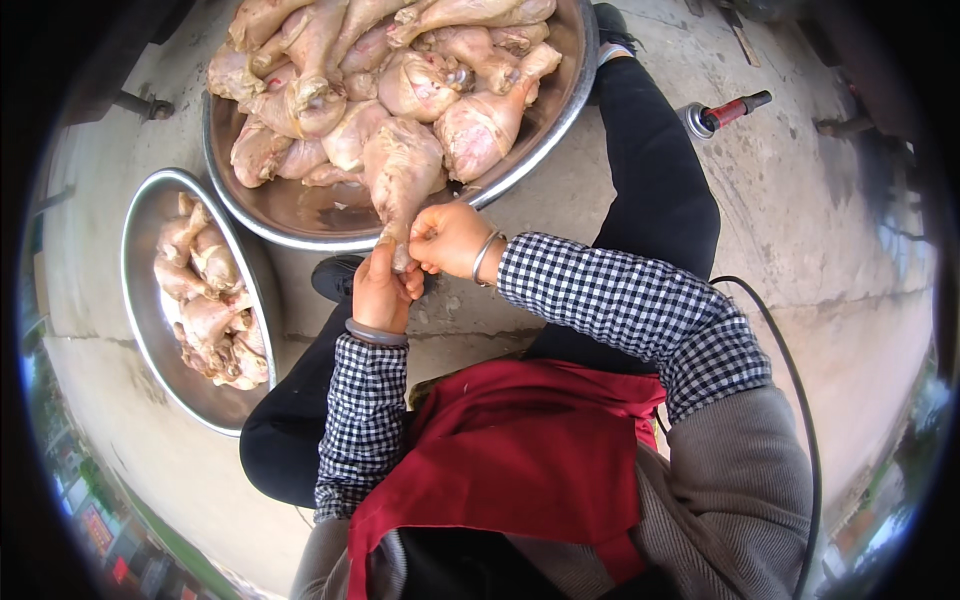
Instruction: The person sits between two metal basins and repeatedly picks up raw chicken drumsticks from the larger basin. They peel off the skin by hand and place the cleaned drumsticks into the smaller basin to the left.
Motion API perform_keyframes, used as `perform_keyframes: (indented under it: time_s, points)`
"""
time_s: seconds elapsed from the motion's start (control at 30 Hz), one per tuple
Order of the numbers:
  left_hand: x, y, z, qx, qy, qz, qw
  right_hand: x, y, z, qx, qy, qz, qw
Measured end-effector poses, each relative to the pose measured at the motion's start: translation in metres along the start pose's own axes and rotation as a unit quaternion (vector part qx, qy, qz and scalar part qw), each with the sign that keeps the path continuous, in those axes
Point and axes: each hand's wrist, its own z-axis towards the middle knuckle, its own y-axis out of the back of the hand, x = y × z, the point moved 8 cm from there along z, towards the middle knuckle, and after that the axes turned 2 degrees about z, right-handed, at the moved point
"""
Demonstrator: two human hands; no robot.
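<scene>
Chicken pieces (212, 318) lie in a small bowl (150, 320) left of the large basin (335, 222); at that basin's near rim, the left hand's (383, 297) fingers grip one drumstick's (402, 165) bony end, likely slippery, soft-fleshed, best held there; the right hand's (455, 240) fingers pinch narrowly alongside.

Raw chicken drumsticks (402, 160), skin moist and softly glossy, lie in a smooth metal basin (320, 217) polished at the rim; a smaller metal basin (143, 265) shines alike. Concrete flooring (840, 220) shows a rough, matt finish beneath a creased cloth apron (520, 440), woven sleeve covers (600, 290), a ribbed sweater (740, 460) and a gleaming metal bangle (485, 257).
</scene>
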Motion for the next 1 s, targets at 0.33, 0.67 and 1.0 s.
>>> perform_keyframes:
  time_s: [0.33,0.67,1.0]
  points:
    - [0.0,-0.004,-0.002,-0.003,0.02,-0.016,1.0,-0.003,0.031,0.016,-0.096,0.074,-0.147,0.982]
    - [-0.001,-0.005,0.0,0.028,-0.006,0.004,1.0,0.049,-0.001,-0.012,0.047,0.304,-0.227,0.924]
    - [0.002,-0.002,-0.002,0.004,0.0,-0.009,1.0,0.048,-0.017,-0.012,0.057,0.352,-0.413,0.838]
